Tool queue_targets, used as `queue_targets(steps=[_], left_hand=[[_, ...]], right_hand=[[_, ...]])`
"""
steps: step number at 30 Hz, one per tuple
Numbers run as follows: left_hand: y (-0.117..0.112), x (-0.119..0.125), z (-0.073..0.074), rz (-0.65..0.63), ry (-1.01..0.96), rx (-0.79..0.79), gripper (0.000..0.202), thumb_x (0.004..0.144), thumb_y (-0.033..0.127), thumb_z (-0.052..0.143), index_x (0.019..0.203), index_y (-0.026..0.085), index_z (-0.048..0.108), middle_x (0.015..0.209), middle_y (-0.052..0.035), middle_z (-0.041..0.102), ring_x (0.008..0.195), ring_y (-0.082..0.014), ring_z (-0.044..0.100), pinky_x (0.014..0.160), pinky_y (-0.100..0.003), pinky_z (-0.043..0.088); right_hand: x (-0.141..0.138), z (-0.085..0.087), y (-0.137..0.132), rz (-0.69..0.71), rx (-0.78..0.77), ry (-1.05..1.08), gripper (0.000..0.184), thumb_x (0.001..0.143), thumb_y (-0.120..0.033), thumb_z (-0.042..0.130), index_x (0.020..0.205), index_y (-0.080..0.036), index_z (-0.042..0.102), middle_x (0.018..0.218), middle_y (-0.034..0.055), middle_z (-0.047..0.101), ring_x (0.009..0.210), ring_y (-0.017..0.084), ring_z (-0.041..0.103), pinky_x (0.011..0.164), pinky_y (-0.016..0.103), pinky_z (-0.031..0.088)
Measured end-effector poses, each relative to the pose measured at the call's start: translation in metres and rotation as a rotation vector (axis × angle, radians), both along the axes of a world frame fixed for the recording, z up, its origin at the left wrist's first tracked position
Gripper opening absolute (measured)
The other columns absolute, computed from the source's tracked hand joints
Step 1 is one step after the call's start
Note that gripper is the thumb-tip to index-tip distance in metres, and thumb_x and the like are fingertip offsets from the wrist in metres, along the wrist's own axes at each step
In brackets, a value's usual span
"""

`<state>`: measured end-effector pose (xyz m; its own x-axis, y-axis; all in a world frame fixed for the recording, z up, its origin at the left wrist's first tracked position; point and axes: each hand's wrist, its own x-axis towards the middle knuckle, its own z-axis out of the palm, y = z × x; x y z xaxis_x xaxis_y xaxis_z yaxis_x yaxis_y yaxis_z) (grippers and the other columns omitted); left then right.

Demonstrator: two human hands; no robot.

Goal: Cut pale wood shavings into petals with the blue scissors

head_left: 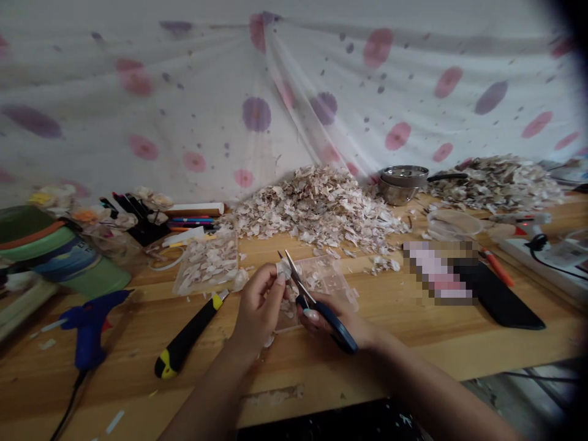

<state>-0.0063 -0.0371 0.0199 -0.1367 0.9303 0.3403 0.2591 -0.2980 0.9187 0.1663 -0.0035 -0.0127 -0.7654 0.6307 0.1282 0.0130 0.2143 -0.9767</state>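
Observation:
Between the thumb and fingers of my left hand [260,303] is a small whitish, thin flake [283,268], perhaps a dried petal or shell piece. My right hand [337,321] grips dark-handled scissors [333,321]; their blades are parted, pointing up and left beside the flake. Whether the blades touch it I cannot tell. Below and behind both hands lies a clear, shallow divided tray [342,278] with some flakes in it. A second clear tray [233,254] full of similar flakes sits to the left.
A big heap of flakes [316,208] is at the back, another heap [500,180] at right. A utility knife [188,337] and blue glue gun [89,331] lie left, near a green bucket [105,269]. Metal bowls [399,187], a black case [505,297] and power strip [546,263] stand right.

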Motion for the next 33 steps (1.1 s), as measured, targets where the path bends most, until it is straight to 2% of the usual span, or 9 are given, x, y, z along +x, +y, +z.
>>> queue_targets(steps=[7, 14, 21, 26, 30, 33], left_hand=[[0.001, 0.000, -0.003, 0.003, -0.012, 0.047, 0.023, 0.092, 0.030, 0.047, 0.072, 0.020, 0.053, 0.063, 0.0042, 0.051, 0.063, -0.0108, 0.050, 0.061, -0.022, 0.038], [0.001, -0.002, -0.003, -0.003, -0.040, 0.036, 0.021, 0.092, 0.030, 0.047, 0.074, 0.020, 0.054, 0.064, 0.0048, 0.053, 0.064, -0.0105, 0.050, 0.062, -0.022, 0.038], [0.001, -0.002, -0.004, 0.012, -0.058, 0.026, 0.020, 0.091, 0.032, 0.048, 0.078, 0.020, 0.057, 0.066, 0.0044, 0.054, 0.063, -0.0108, 0.050, 0.061, -0.023, 0.038], [0.001, -0.003, -0.003, 0.001, -0.056, 0.036, 0.020, 0.091, 0.030, 0.048, 0.076, 0.020, 0.056, 0.065, 0.0043, 0.053, 0.064, -0.0110, 0.049, 0.061, -0.023, 0.038], [0.001, -0.004, -0.004, -0.010, -0.059, 0.045, 0.021, 0.091, 0.028, 0.048, 0.074, 0.020, 0.056, 0.065, 0.0037, 0.052, 0.064, -0.0114, 0.049, 0.062, -0.024, 0.038], [0.001, -0.005, -0.004, -0.024, -0.061, 0.043, 0.022, 0.091, 0.027, 0.047, 0.071, 0.019, 0.055, 0.064, 0.0036, 0.051, 0.063, -0.0115, 0.048, 0.061, -0.024, 0.037]], right_hand=[[0.003, -0.007, 0.004, -0.001, -0.022, -0.007, 0.054, 0.082, -0.069, 0.047, 0.085, -0.015, 0.051, 0.070, -0.0003, 0.045, 0.064, 0.012, 0.040, 0.061, 0.027, 0.036], [0.005, -0.008, 0.006, 0.059, -0.078, 0.009, 0.047, 0.085, -0.062, 0.051, 0.082, -0.015, 0.050, 0.067, -0.0016, 0.044, 0.060, 0.010, 0.040, 0.057, 0.025, 0.034], [0.006, -0.008, 0.008, 0.020, -0.081, -0.021, 0.047, 0.084, -0.060, 0.052, 0.078, -0.014, 0.051, 0.065, -0.0015, 0.046, 0.056, 0.009, 0.040, 0.053, 0.023, 0.032], [0.007, 0.002, 0.008, 0.005, -0.019, -0.061, 0.050, 0.081, -0.063, 0.054, 0.069, -0.015, 0.048, 0.060, -0.0025, 0.044, 0.054, 0.009, 0.038, 0.050, 0.023, 0.030], [0.011, 0.013, 0.008, 0.020, -0.035, -0.068, 0.051, 0.078, -0.063, 0.058, 0.065, -0.016, 0.045, 0.056, -0.0040, 0.041, 0.051, 0.007, 0.035, 0.047, 0.021, 0.026], [0.014, 0.014, 0.011, 0.052, -0.060, -0.072, 0.049, 0.079, -0.061, 0.058, 0.066, -0.016, 0.046, 0.055, -0.0046, 0.041, 0.050, 0.007, 0.035, 0.045, 0.021, 0.026]])
